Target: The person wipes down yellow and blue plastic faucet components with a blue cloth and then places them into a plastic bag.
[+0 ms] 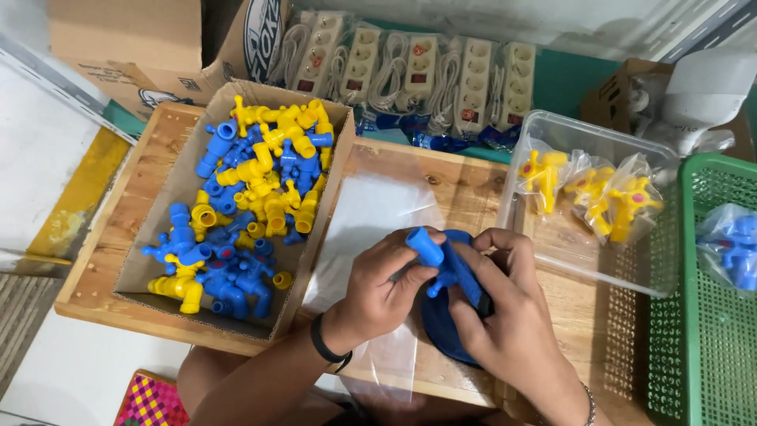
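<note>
Both my hands hold one blue plastic tap (438, 257) over the wooden board. My left hand (384, 288) grips its spout end from the left. My right hand (505, 304) wraps the other end from the right, above a dark blue round object (441, 331) partly hidden beneath. A stack of clear plastic bags (378, 213) lies flat just behind and under my hands. A cardboard box (158, 272) on the left is filled with several loose blue and yellow taps (252, 197).
A clear plastic tub (583, 252) at the right holds bagged yellow taps (607, 197). A green mesh basket (694, 315) at far right holds bagged blue taps (733, 248). Packaged white power strips (410, 67) line the back. The wooden board (102, 260) carries the box.
</note>
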